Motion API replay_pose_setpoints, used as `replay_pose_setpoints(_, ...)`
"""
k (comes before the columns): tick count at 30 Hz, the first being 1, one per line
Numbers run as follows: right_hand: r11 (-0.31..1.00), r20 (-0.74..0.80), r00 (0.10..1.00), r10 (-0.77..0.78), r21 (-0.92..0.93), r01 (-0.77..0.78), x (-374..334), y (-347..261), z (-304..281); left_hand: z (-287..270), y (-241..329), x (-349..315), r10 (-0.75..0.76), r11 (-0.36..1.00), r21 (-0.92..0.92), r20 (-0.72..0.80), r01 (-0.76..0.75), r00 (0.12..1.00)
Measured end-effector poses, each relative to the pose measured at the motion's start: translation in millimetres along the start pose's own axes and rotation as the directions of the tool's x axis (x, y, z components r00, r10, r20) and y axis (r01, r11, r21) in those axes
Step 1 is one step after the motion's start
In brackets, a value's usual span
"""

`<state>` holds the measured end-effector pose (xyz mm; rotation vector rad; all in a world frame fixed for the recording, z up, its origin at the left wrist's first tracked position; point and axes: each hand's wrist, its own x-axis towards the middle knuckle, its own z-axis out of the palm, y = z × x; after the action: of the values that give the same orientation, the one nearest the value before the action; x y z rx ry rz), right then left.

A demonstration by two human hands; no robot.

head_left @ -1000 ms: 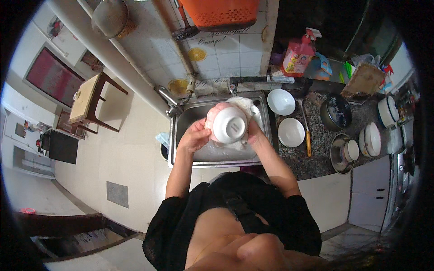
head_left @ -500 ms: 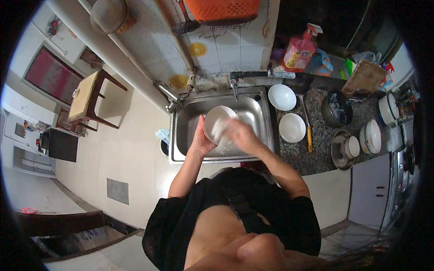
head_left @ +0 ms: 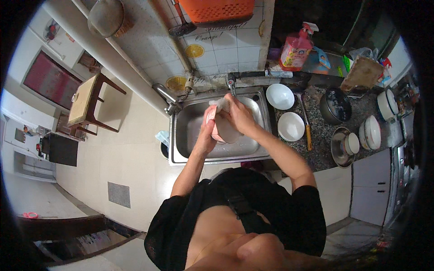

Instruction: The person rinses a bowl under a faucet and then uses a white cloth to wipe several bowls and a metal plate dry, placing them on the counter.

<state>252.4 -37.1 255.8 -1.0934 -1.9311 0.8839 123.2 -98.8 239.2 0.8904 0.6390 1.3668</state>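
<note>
Over the steel sink (head_left: 187, 131), my left hand (head_left: 206, 136) grips a bowl (head_left: 226, 129) by its side. The bowl is tipped on edge, and pinkish colour shows on its outer wall. My right hand (head_left: 239, 116) is closed on a pale, crumpled cloth (head_left: 220, 105) and presses it against the bowl's far rim. Part of the bowl's inside is hidden behind my right hand. A tap (head_left: 231, 83) stands just beyond my hands at the sink's back edge; whether water runs from it I cannot tell.
On the dark speckled counter sit two white bowls, one farther (head_left: 280, 96) and one nearer (head_left: 291, 127). Beside them lies a yellow-handled utensil (head_left: 308, 135). Farther right are a dark pot (head_left: 335, 106) and a steel basin (head_left: 339, 158) with small bowls. A pink pump bottle (head_left: 296, 52) stands behind.
The bowl has turned from facing up to tipped on its edge. My right hand has gone from a blurred sweep inside it to its far rim with the cloth.
</note>
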Motion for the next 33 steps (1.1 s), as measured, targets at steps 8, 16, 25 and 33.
replay_pose_setpoints(8,0.480,0.368,0.871,0.326,0.729,-0.487,-48.1,12.5,25.3,-11.2,19.3,8.8,0.359,0.846,0.449,-0.080,-0.288,0.930)
replay_pose_setpoints(16,0.501,0.088,0.979,0.184,0.849,-0.171,-31.6,-30.1,17.6,2.6,-6.1,7.8,0.025,0.998,-0.063,0.026,-0.024,0.999)
replay_pose_setpoints(25,0.400,0.602,0.642,-0.475,-0.502,0.767,-60.9,-8.6,-15.6,-24.9,2.0,-5.1,-0.352,0.873,-0.301,0.154,0.383,0.923)
replay_pose_setpoints(33,0.463,0.321,0.766,-0.557,-0.645,0.607,-55.1,11.0,0.7,-4.7,11.3,-2.2,-0.372,0.908,-0.198,0.027,0.369,0.928)
